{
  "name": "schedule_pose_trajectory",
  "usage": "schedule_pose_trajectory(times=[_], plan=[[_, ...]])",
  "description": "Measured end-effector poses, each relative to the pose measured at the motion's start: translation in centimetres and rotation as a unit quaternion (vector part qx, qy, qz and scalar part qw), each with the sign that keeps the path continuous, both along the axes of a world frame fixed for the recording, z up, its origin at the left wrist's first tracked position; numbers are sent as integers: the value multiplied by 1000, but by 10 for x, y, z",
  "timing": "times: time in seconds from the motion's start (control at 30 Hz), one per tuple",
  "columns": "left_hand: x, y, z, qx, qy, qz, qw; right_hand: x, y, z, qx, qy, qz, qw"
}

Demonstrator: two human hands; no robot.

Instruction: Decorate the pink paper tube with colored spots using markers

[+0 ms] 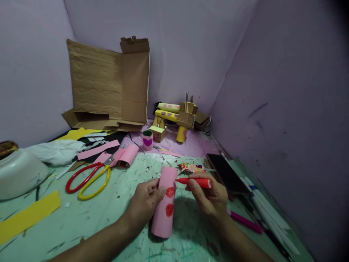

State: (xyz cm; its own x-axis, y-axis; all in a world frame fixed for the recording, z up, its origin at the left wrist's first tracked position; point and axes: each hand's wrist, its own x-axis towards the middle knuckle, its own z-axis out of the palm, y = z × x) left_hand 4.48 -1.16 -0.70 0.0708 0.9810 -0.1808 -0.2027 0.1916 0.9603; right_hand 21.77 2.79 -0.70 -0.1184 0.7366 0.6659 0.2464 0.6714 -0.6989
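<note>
A pink paper-covered tube (163,214) with two red scribbled spots leans slightly, its near end low over the green tabletop. My left hand (144,203) is closed round its left side, thumb lying across the front by the upper spot. In my right hand (211,194) is a red marker (197,182), uncapped, pinched between thumb and fingers. Its tip points left and is at the tube's right edge, above the upper spot; whether it touches the paper I cannot tell. The fingers behind the tube are hidden.
Scissors (94,178) with red and yellow handles lie at left, near another pink tube (129,154). A white bowl (20,174) stands far left. Cardboard (109,80) and painted tube figures (174,112) stand behind. A phone (227,173) and a purple marker (245,222) lie right.
</note>
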Motion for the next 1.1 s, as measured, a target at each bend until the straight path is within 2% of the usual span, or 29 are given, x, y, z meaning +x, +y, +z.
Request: schedule_pose_trajectory(times=[0.4,0.87,1.1], plan=[[-1,-2,1,15,-1,-2,1000,-3,0,-3,13,-12,32,999],[0,-2,0,3,8,2,1000,-1,4,-15,-35,22,-3,999],[-1,-2,-1,14,26,-9,1000,-3,6,-14,-27,45,-4,999]])
